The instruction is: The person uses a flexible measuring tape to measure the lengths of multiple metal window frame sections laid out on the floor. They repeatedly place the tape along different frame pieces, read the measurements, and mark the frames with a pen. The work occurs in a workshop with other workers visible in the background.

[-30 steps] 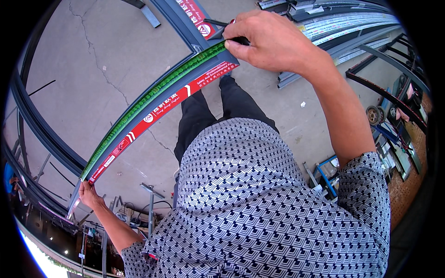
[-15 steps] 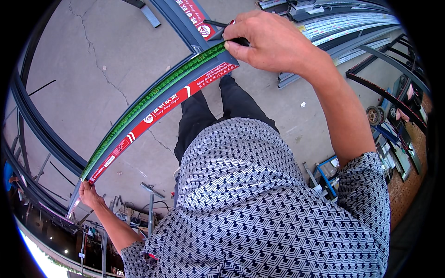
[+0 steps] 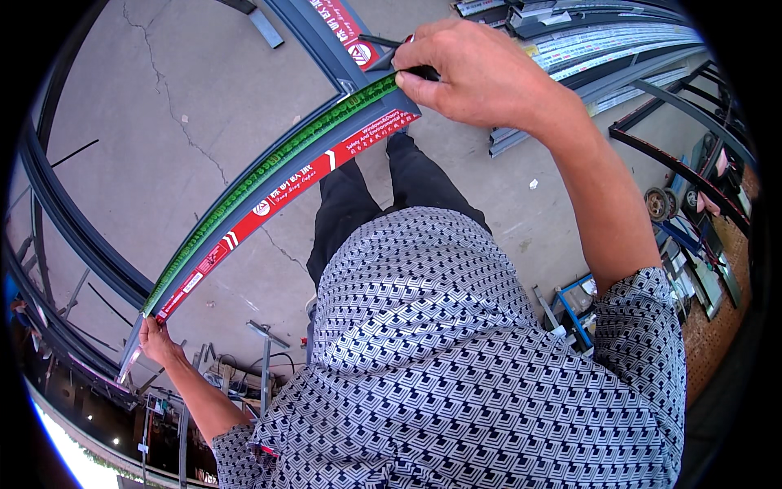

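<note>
The left hand [image 3: 156, 341] grips the grey profile [image 3: 269, 191] at lower left; the right hand [image 3: 481, 73] pinches a dark pen [image 3: 383, 41] at the top.

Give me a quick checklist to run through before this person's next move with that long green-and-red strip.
1. Left hand grips the low end of the long profile: ok.
2. Right hand on the top end, pinching a dark tool: ok.
3. What the tool tip touches: cannot tell.
4. Green strip lies along the red band, edge to edge: ok.
5. Concrete floor below is cracked, with metal bars lying nearby: not ok.
</note>
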